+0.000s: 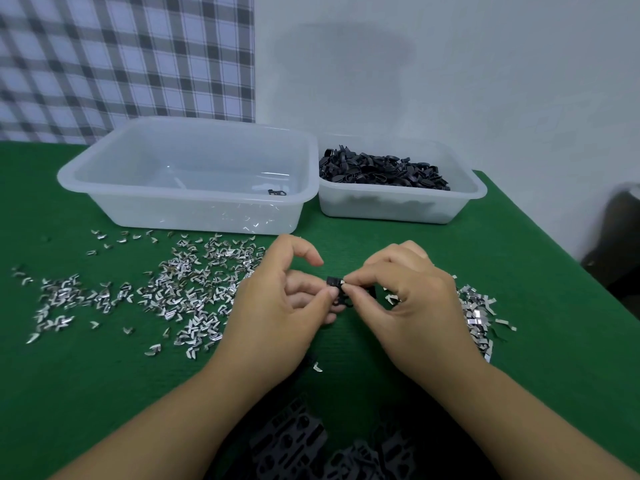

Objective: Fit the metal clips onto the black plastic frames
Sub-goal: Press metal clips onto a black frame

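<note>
Both grips, left (277, 299) and right (405, 292), pinched one frame (335, 289); beyond them, a big tub (187, 206) held one frame, a small tub (398, 206) many.

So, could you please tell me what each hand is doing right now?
Left hand: closed, pinching the black frame.
Right hand: closed, pinching the same frame.

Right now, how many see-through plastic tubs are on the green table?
2. The large translucent plastic tub sits back left, holding one black piece. The smaller translucent tub sits beside it, right, full of black plastic frames.
</note>
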The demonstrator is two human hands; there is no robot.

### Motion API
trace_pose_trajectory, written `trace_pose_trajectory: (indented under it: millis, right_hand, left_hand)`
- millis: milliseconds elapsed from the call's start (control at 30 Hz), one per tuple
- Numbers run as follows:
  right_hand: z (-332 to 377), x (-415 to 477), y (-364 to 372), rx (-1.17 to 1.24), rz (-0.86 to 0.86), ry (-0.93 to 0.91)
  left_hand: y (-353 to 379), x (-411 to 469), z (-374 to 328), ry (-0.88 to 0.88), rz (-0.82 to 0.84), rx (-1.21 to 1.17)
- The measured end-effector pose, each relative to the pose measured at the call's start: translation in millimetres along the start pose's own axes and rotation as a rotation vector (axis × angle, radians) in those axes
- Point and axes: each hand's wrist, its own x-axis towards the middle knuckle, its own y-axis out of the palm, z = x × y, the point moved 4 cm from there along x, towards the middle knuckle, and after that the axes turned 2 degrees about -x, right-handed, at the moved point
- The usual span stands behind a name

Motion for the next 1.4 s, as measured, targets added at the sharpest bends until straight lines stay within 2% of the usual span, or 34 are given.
trace_pose_trajectory:
  millis: [300, 600, 900, 1133, 1267, 1400]
  right_hand:
    - [1, 1, 2, -0.013, 0.058, -0.018]
    - [-7, 2, 5, 0.171, 0.234, 0.154]
    - [-2, 2, 4, 0.091, 0.224, 0.05]
    - [2, 4, 6, 0.039, 0.229, 0.042]
    - [1, 3, -3, 0.048, 0.246, 0.071]
    - [15, -10, 5, 0.177, 0.468, -0.028]
  left_hand:
    - [-2, 0, 1, 0.052, -0.007, 0.102]
    - [-1, -2, -4, 0.143, -0.022, 0.261]
    - [1, -4, -7, 0.181, -0.049, 0.347]
    - [-1, -2, -2, 0.074, -0.037, 0.221]
    - [-8, 1, 2, -0.001, -0.172, 0.079]
    - [-12, 4, 1, -0.031, -0.225, -0.039]
